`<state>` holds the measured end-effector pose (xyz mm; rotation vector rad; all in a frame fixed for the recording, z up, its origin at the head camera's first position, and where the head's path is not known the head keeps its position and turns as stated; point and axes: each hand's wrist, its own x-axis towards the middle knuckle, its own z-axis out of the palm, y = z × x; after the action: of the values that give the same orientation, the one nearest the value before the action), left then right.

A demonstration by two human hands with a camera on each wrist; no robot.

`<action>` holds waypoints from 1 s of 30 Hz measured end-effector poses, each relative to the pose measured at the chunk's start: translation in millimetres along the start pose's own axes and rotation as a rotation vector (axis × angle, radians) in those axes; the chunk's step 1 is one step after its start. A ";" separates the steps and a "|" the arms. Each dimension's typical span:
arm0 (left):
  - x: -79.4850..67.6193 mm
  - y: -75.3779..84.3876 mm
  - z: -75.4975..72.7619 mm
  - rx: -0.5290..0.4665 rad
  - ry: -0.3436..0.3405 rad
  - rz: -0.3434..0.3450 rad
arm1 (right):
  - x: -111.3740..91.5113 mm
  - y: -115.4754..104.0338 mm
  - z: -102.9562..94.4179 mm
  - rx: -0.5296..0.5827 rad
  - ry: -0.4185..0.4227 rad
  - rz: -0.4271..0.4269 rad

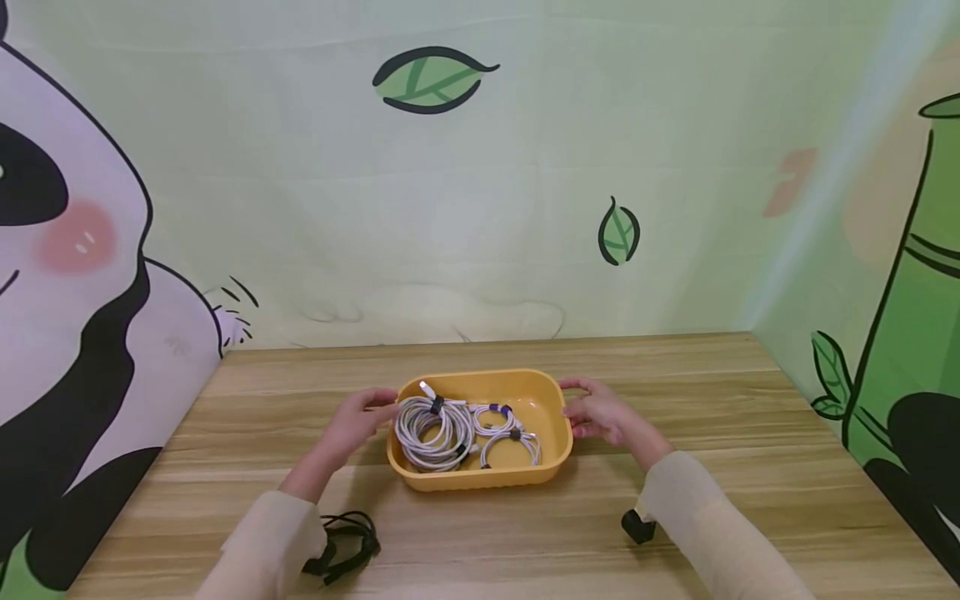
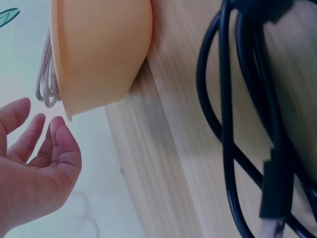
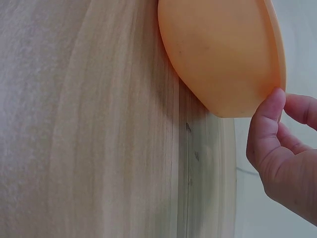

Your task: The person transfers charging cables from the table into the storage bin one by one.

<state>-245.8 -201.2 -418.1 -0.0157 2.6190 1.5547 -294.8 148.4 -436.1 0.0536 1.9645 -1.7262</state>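
Observation:
A yellow plastic basket (image 1: 480, 480) stands on the wooden table. Inside it lie a large coil of white cable (image 1: 433, 433) tied with black straps and two smaller white cable coils (image 1: 510, 446). My left hand (image 1: 358, 425) is beside the basket's left end; in the left wrist view its loosely bent fingers (image 2: 69, 148) show a small gap to the rim. At the right end, my right hand (image 1: 603, 414) holds the rim, a fingertip (image 3: 272, 101) against the outer wall just under it and another digit at the rim's upper side.
A bundled black cable (image 1: 352, 542) lies by the left forearm. Next to the right sleeve is a small black object (image 1: 637, 527), partly covered by that sleeve. Behind the table hangs a pale green backdrop (image 1: 487, 208) with printed leaves and a panda.

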 end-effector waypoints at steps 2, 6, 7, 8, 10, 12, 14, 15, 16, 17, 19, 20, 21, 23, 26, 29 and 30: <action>-0.7 -1.5 -2.3 0.004 -0.009 -0.005 | 0.2 0.1 -0.2 0.001 0.000 0.002; -2.3 -3.8 -7.2 -0.001 -0.024 -0.020 | 0.1 -0.1 -0.1 0.000 0.000 0.004; -2.7 -4.5 -8.4 0.001 -0.027 -0.023 | -0.1 -0.3 -0.1 0.001 0.000 0.005; -3.4 -4.9 -9.5 0.004 -0.031 -0.025 | -0.3 -0.5 -0.1 0.000 0.000 0.004; -4.1 -5.8 -11.3 0.012 -0.040 -0.024 | -0.6 -0.8 -0.1 0.000 -0.001 0.004; -5.1 -6.8 -12.8 0.017 -0.053 -0.017 | -0.6 -0.8 -0.3 0.002 -0.002 0.004; -5.7 -8.0 -14.0 0.022 -0.064 -0.008 | -0.4 -0.8 0.0 0.002 -0.003 0.004; -5.8 -8.9 -14.6 0.022 -0.070 -0.006 | -0.3 -0.8 -0.1 0.002 -0.004 0.002; -6.3 -9.6 -15.1 0.022 -0.075 -0.004 | -0.1 -0.7 -0.1 0.001 -0.006 0.002; -6.8 -10.3 -15.6 0.022 -0.080 -0.003 | 0.1 -0.6 0.0 0.001 -0.007 0.001; -7.8 -11.9 -16.5 0.024 -0.086 -0.016 | 0.6 -0.1 -0.2 0.001 -0.010 -0.001; -8.3 -12.7 -16.9 0.024 -0.089 -0.025 | 1.0 0.2 -0.4 0.000 -0.012 -0.002; -9.3 -13.1 -17.4 0.024 -0.095 -0.030 | 1.2 0.6 -0.5 0.000 -0.013 -0.003; -10.6 -14.2 -18.3 0.023 -0.107 -0.040 | 1.8 1.2 -0.7 -0.001 -0.015 -0.005; -11.8 -16.4 -19.7 0.027 -0.125 -0.046 | 2.3 1.8 -0.6 -0.002 -0.016 -0.004; -12.8 -19.0 -21.0 0.040 -0.144 -0.040 | 2.2 2.0 -0.6 0.000 -0.014 -0.003; -13.5 -19.7 -21.2 0.043 -0.148 -0.038 | 2.2 2.0 -0.7 0.001 -0.013 -0.002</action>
<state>-232.8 -229.8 -424.1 0.0505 2.5222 1.4291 -296.2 148.7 -438.8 0.0404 1.9550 -1.7240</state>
